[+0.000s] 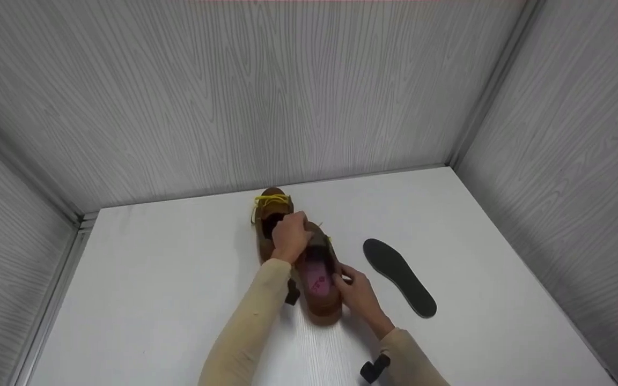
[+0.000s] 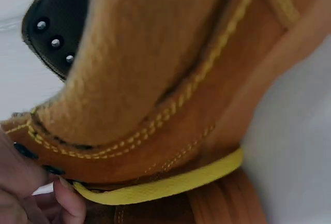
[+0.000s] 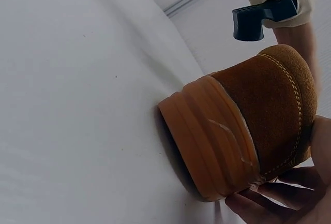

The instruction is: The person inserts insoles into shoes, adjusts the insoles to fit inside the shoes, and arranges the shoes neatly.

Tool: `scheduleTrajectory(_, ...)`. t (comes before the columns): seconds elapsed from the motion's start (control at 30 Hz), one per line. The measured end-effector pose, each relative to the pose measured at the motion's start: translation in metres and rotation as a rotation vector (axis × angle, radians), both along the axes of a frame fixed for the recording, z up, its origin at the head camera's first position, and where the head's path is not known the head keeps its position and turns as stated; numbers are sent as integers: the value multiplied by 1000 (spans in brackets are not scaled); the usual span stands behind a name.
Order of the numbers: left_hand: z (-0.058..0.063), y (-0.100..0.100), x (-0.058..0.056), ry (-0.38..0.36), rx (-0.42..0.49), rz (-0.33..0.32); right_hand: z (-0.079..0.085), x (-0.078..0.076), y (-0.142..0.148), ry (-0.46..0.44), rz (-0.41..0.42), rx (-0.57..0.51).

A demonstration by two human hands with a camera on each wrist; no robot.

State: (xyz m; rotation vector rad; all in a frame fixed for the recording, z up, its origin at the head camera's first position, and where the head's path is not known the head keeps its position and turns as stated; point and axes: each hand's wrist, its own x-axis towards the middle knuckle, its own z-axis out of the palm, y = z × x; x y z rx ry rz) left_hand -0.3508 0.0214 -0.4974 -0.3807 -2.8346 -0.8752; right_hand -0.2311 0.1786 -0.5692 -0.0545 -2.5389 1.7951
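A tan suede boot [image 1: 319, 284] with a pink insole [image 1: 318, 282] inside stands on the white table [image 1: 153, 279], heel toward me. My left hand [image 1: 290, 236] grips its tongue and upper near the yellow laces [image 2: 165, 185]. My right hand [image 1: 357, 295] holds the heel end on the right side; its fingers [image 3: 274, 203] wrap under the ribbed sole [image 3: 212, 141]. A second tan boot [image 1: 270, 212] with yellow laces stands just behind, partly hidden by my left hand.
A black insole [image 1: 400, 276] lies flat on the table to the right of the boots. Grey wood-grain walls [image 1: 266, 91] close in the back and both sides. Black wrist-camera mounts [image 1: 374, 367] sit on both sleeves.
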Motion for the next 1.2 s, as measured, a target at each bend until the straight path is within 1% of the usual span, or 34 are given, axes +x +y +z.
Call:
scheduleTrajectory(0.1, -3, -12, 8, 10, 225, -14, -1, 0, -1, 11, 6, -11)
scheduleTrajectory(0.17, -7, -19, 18, 51, 350, -1, -1, 0, -1, 11, 8, -22)
scheduleTrajectory(0.27, -18, -25, 37, 109, 493, 26, -1, 0, 0, 9, 0, -17)
scheduleTrajectory(0.33, -26, -26, 50, 111, 551, 56, 1, 0, 0, 11, 2, -14)
scheduleTrajectory(0.37, -30, -26, 56, 91, 565, 65, 1, -1, 0, 8, 1, -18)
scheduleTrajectory(0.4, -34, -25, 62, 53, 568, 69, 1, -1, 1, 12, 3, -14)
scheduleTrajectory(0.47, -43, -23, 72, -32, 535, 66, 2, -2, 1, 21, 7, -18)
scheduleTrajectory(0.53, -51, -20, 78, -108, 481, 58, 2, -2, 0, 16, 7, -30)
scheduleTrajectory(0.6, -58, -18, 82, -150, 452, 49, 3, -2, 0, 10, 8, -34)
scheduleTrajectory(0.67, -62, -17, 83, -155, 463, 47, 3, -1, -1, 6, 12, -27)
scheduleTrajectory(0.8, -67, -18, 84, -155, 526, 49, 5, 0, -2, -4, 18, -18)
scheduleTrajectory(0.9, -69, -19, 85, -163, 564, 47, 5, -1, 1, -11, 34, -60)
scheduleTrajectory(0.97, -70, -20, 86, -166, 572, 45, 4, 0, 6, 0, 41, -79)
scheduleTrajectory(1.03, -71, -21, 87, -165, 572, 42, 2, 1, 15, 35, 36, -85)
scheduleTrajectory(1.1, -72, -22, 88, -170, 576, 38, 1, 3, 27, 89, -4, -43)
scheduleTrajectory(1.2, -73, -21, 89, -179, 601, 31, 2, 4, 56, 168, -105, 83)
